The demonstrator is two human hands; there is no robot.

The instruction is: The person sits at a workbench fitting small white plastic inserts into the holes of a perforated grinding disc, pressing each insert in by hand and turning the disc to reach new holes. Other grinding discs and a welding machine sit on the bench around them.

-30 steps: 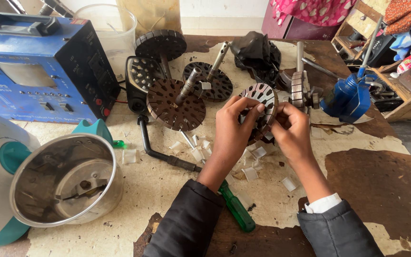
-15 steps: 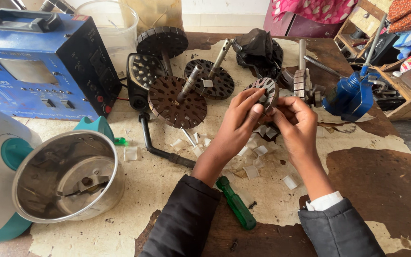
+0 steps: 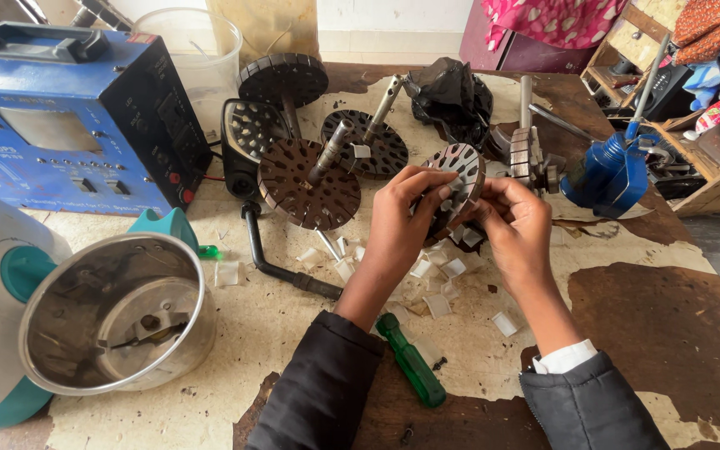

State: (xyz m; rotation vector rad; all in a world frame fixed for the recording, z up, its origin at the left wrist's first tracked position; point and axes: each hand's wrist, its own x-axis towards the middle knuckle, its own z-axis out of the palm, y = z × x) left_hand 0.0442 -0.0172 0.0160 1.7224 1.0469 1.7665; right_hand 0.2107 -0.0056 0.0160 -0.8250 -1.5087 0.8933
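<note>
Hands together at mid-bench, and both are closed on one slotted rotor core [image 3: 458,179]. Left hand [image 3: 400,223] curls over its near-left edge, fingers [image 3: 427,179] bent across the face; right hand [image 3: 517,223] pinches it from the right side, thumb up against the rim. Core is tilted, lifted clear of the bench [image 3: 660,333], its silvery slotted face turned up and left.

Under the hands, scattered white paper bits [image 3: 439,304] litter the worn top. Near the left sleeve lies a green screwdriver [image 3: 410,360], pointing far-left. Just left of the hands a dark rotor [image 3: 308,182] lies flat with its shaft sticking up; two more rotors [image 3: 283,79] sit farther back. A black bent tube [image 3: 272,254] runs from there toward the near side.

Far left stands a blue box [image 3: 60,125] with a handle on top. Near left, a steel jar [image 3: 118,312] lies on its side, mouth toward us, blade visible inside. Right of the hands, a blue tool [image 3: 610,171] stands well apart.
</note>
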